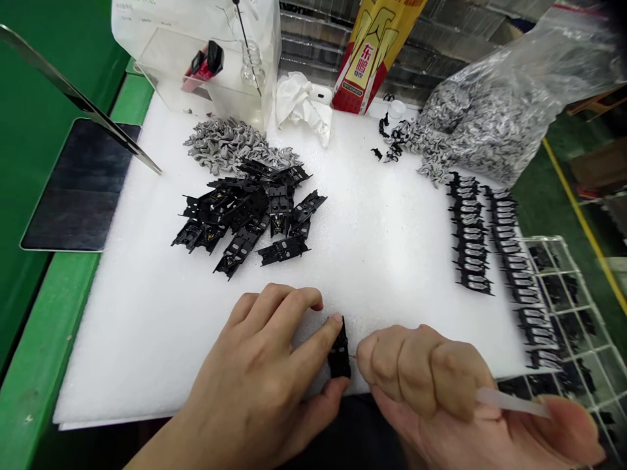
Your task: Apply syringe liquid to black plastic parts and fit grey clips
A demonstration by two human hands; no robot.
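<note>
The fingers of the left hand (259, 365) are pinched narrow, thumb below and forefinger above, around a small black plastic frame (339, 349). The frame stands on end at the near edge of the foam, gripped from the side so that its upper end stays bare. The right hand (426, 385) is curled nearly into a fist, its fingers closed over a pale translucent strip (512, 402) that runs out across the palm. From this angle it is hard to be sure, but a fine tip seems to poke from that hand toward the frame, just short of touching it. Held so close together, the two hands appear to steady each other, which suits handling something this small. Beneath them, a white foam sheet (147, 339) covers the green counter (59, 339), probably as a soft bed that spares the plastic from scratches. Straight ahead lies a loose heap of matching black frames (245, 219), with a mound of small grey parts (235, 147) just behind it. To the right, two neat columns of black frames (482, 238) are lined up, perhaps to keep each piece separate and easy to count, beside a wire rack (563, 313). A clear plastic bag (499, 124) of black-and-white parts slumps onto the foam's far corner. Farther back stand a clear acrylic box (186, 65), a glass bottle (252, 68), crumpled tissue (298, 108) and a red-and-yellow packet (372, 55), all well out of the hands' way, while a dark tablet (78, 186) sits off to the left of the foam.
</note>
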